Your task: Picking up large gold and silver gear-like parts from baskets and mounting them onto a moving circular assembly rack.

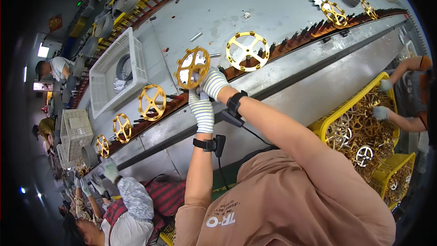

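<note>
Conveyor bench (282,4); yellow crates (350,102) hold gold wheels (359,132).

Lower rim of the gold spoked wheel (193,67) hidden behind the gloved fingers of the left hand (201,109) and right hand (214,83); grip impossible to judge. Contents of the white mesh basket (116,70) near the conveyor's far edge only partly seen through its wall. Yellow crate (359,127) cut off by the right arm. Distant wheels at the left end too small to make out.
</note>
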Demonstrator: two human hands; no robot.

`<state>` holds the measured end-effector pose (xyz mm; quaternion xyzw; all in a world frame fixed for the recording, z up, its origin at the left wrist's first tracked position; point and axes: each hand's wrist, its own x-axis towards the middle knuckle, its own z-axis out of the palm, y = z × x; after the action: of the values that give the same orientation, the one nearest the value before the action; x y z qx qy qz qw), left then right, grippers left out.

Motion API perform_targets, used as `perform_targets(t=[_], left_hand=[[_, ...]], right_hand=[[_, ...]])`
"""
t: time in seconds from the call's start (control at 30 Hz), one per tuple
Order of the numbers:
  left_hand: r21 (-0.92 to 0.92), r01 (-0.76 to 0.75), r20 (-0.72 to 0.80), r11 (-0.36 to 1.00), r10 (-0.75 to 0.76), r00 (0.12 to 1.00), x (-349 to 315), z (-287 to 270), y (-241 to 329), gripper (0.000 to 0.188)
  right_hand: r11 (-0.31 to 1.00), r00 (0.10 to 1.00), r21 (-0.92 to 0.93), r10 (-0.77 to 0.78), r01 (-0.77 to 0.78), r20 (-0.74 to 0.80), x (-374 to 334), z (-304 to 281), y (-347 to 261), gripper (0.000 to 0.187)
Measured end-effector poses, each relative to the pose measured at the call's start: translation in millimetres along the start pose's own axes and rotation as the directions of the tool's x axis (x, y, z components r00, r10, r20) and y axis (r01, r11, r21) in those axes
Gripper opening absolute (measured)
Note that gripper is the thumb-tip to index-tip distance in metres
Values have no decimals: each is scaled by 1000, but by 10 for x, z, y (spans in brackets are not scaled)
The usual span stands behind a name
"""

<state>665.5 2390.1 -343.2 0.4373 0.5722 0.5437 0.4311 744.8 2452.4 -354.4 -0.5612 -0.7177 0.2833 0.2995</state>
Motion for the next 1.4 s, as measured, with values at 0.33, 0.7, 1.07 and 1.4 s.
perform_targets(t=[0.33,0.7,1.07,1.4], left_hand=[[-40,179,88,983,-175,981,106,-57,106,35],[474,-70,-73,878,118,990,645,-245,-1187,63],[164,124,-266,979,-77,961,264,-542,-741,9],[148,253,-136,956,-234,963,-1025,-20,-603,31]], right_hand=[[973,984,149,167,-174,61,-80,45,315,36],[861,942,464,305,-209,-143,-456,-553,1199,29],[993,986,62,107,-100,-129,-299,-366,1017,37],[929,936,135,333,-346,112,-384,118,812,27]])
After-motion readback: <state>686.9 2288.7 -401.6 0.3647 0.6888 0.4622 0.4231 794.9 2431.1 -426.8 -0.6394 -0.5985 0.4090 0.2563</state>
